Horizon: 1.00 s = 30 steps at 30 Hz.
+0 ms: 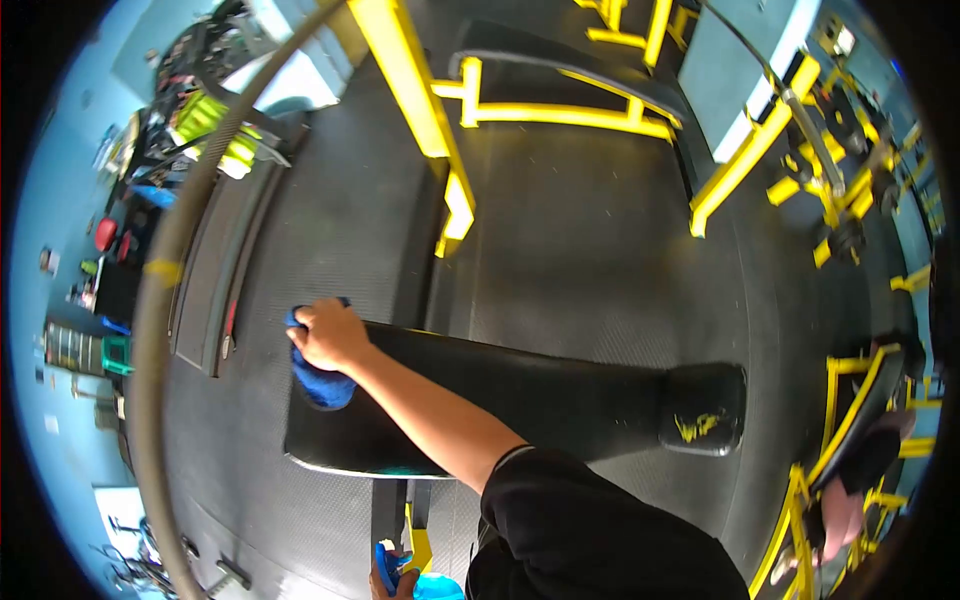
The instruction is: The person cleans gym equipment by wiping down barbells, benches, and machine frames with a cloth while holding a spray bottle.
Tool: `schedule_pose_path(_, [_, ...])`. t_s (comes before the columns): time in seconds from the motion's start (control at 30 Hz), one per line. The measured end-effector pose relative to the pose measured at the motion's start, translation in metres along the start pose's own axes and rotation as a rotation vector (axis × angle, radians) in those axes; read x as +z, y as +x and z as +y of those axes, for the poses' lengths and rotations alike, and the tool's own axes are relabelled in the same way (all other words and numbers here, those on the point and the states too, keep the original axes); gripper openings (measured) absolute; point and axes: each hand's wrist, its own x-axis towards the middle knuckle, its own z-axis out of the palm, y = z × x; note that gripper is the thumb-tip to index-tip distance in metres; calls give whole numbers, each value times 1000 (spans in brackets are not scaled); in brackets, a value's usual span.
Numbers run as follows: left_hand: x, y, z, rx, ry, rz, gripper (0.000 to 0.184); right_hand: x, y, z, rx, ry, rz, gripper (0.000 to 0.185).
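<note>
My right hand [333, 335] is closed on a dark blue cloth [325, 385] at the left end of a black padded bench [520, 390]. Part of the cloth hangs below the fingers, over the bench's upper left corner. My right arm, in a black sleeve, crosses above the pad from the lower right. Low in the view, my left hand [393, 582] is wrapped round the blue top of what looks like a spray bottle [438, 587], whose light blue body is cut off by the frame edge. Worn yellow marks show on the pad's right end.
A long bar [150, 400] curves down the left side, close to the camera. Yellow uprights [405, 80] and another black bench [570, 65] stand beyond. A treadmill [225, 260] is at left. At the right are yellow racks [760, 150] and a partly visible person [845, 515].
</note>
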Motion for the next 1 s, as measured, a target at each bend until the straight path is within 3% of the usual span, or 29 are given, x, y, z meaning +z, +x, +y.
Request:
schedule_pose_path(0.03, [5, -3, -4, -20, 11, -42, 51, -10, -11, 9, 6, 101, 54, 25])
schedule_pose_path(0.07, [5, -7, -9, -208, -47, -170, 52, -22, -24, 20, 35, 100, 85, 22])
schedule_pose_path(0.1, [7, -5, -14, -392, -100, -296, 54, -40, -37, 37, 122, 101, 37, 23])
schedule_pose_path(0.2, [43, 20, 7, -337, -153, -241, 62, -108, -93, 111, 525, 45, -222, 30])
schedule_pose_path(0.23, [48, 32, 17, -568, -195, -315, 71, -125, -118, 153, 602, 19, -300, 35])
schedule_pose_path(0.27, [59, 38, -1, -254, -166, -403, 74, -141, -146, 200, 678, -5, -379, 40])
schedule_pose_path(0.33, [81, 52, -4, -317, -104, -509, 71, -175, -205, 288, 712, -143, -517, 46])
schedule_pose_path(0.37, [89, 50, -23, -325, -88, -559, 71, -198, -227, 310, 830, -158, -473, 45])
schedule_pose_path(0.4, [116, 91, 46, -806, -147, -411, 41, -218, -247, 328, 946, -171, -436, 45])
schedule_pose_path(0.5, [148, 101, 36, -663, -100, -588, 41, -251, -300, 394, 984, -257, -442, 45])
schedule_pose_path(0.67, [166, 109, 61, -830, -22, -585, 39, -314, -344, 458, 1305, -492, -507, 45])
schedule_pose_path(0.7, [160, 102, 53, -818, -53, -591, 39, -324, -355, 474, 1268, -617, -526, 42])
schedule_pose_path(0.77, [153, 94, 49, -855, -105, -589, 40, -332, -376, 476, 1238, -744, -548, 39])
schedule_pose_path(0.87, [145, 75, 30, -814, -122, -635, 40, -347, -419, 446, 836, -1159, -384, 22])
schedule_pose_path(0.9, [143, 64, 12, -682, -151, -656, 42, -352, -421, 417, 740, -1149, -308, 21])
schedule_pose_path(1.0, [156, 68, 13, -753, -85, -689, 43, -346, -453, 323, 906, -911, -44, 24])
